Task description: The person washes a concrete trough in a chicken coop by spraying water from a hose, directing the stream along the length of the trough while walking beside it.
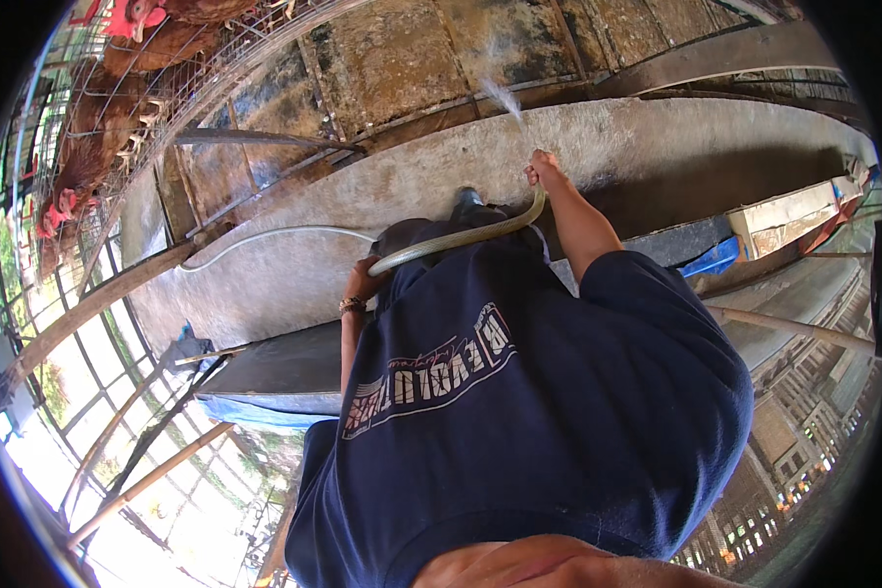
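My right hand is closed around the end of a braided plastic hose, stretched out in front of my body. From its front a jet of water sprays toward stained, dirt-crusted panels beyond the walkway. The hose bends below this hand and runs across my front to my left hand, which grips it at hip height. A thinner pale length of hose trails leftward over the concrete walkway; where it joins the thicker part is hidden.
Brown hens stand in a wire cage at upper left. A wooden beam crosses the left side, and another timber spans the upper right. Blue sheeting and a pale block lie along the right-hand ledge. My boot is on the walkway.
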### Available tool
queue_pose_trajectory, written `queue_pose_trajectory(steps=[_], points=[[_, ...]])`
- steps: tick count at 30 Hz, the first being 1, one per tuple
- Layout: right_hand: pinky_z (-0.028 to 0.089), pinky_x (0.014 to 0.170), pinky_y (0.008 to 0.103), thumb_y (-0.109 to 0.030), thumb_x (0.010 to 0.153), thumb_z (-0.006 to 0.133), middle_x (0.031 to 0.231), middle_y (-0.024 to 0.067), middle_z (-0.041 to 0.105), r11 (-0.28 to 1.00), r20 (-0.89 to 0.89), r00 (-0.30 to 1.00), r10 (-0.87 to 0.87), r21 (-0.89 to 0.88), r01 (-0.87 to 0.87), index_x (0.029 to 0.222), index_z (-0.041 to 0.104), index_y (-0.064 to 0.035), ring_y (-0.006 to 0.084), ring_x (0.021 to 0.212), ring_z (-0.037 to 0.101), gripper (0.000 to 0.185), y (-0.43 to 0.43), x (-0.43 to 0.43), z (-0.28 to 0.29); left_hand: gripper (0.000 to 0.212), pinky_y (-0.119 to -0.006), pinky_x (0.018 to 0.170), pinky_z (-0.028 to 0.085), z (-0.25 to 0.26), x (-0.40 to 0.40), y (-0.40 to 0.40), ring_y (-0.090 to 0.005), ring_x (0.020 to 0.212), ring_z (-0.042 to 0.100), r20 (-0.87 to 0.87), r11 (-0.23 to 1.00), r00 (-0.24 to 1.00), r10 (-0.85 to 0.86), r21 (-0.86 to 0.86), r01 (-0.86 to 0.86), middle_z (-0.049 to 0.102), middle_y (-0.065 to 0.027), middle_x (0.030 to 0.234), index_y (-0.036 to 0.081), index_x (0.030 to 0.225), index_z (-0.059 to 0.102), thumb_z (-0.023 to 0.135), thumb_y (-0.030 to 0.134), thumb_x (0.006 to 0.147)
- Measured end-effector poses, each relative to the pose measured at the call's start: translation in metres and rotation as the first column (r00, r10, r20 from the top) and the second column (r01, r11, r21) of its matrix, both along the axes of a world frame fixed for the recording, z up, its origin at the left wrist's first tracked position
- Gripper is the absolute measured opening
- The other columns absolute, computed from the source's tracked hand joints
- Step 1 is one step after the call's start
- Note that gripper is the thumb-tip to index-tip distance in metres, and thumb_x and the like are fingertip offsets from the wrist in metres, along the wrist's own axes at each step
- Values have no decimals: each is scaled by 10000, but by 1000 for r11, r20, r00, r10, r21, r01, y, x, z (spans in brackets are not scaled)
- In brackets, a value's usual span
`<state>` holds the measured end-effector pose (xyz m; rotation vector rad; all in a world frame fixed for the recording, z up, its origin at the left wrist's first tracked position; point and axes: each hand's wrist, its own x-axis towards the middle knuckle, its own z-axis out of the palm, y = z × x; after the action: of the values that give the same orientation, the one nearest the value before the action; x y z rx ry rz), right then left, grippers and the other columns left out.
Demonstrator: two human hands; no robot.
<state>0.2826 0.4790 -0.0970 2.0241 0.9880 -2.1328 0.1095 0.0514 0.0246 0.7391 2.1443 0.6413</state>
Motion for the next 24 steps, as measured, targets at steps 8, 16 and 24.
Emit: queue_pose_trajectory(steps=[8, 16, 24], points=[[283, 321, 300, -196, 874, 362, 533, 116, 442, 995, -117, 992, -47, 78, 56, 721, 432, -15, 169, 368, 390, 247, -11, 10, 9, 257, -366, 623, 477, 4, -8, 5, -259, 724, 642, 52, 998, 998, -43, -44, 45, 640, -151, 753, 58, 882, 640, 681, 218, 685], [300, 309, 301, -240, 856, 389, 555, 102, 473, 995, -145, 989, -18, 90, 31, 758, 424, -51, 149, 350, 387, 216, -6, 10, -8, 236, -346, 619, 479, 20, -10, 26, -236, 710, 642, 66, 996, 996, -65, -53, 68, 647, -140, 757, 50, 866, 645, 694, 203, 694], [432, 396, 358, -302, 848, 434, 614, 140, 580, 918, 27, 962, 271, 292, -267, 798, 557, 10, 200, 401, 518, 339, 31, 2, 18, 244, -414, 665, 490, 1, -2, 39, -342, 803, 626, -47, 981, 986, -163, -114, 157, 646, -179, 833, 68, 890, 650, 642, 251, 729]])
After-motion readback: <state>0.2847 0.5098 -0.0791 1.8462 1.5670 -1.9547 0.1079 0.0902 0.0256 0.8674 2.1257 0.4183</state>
